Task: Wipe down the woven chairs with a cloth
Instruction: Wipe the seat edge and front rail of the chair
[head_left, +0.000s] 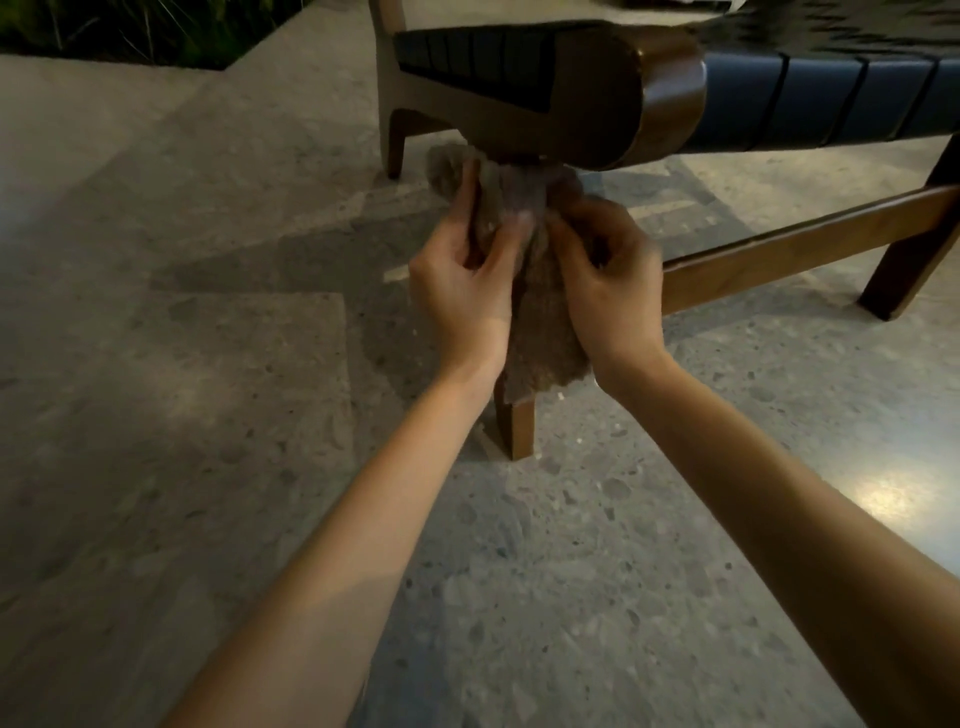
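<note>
A wooden chair (576, 109) with dark woven straps (810, 101) on its seat fills the top of the head view. A brown-grey cloth (543, 338) is wrapped round the chair's front leg (517, 426), just under the rounded seat corner. My left hand (462, 280) grips the cloth from the left, fingers curled into it. From the right, my right hand (608, 280) pinches the same cloth. The cloth's lower end hangs down between my wrists and hides most of the leg.
A low wooden crossbar (800, 244) runs right to another leg (904, 270). A rear leg (397, 140) stands at upper left. Speckled stone floor (208, 415) lies all around, with dark plants (114, 28) beyond its far-left edge.
</note>
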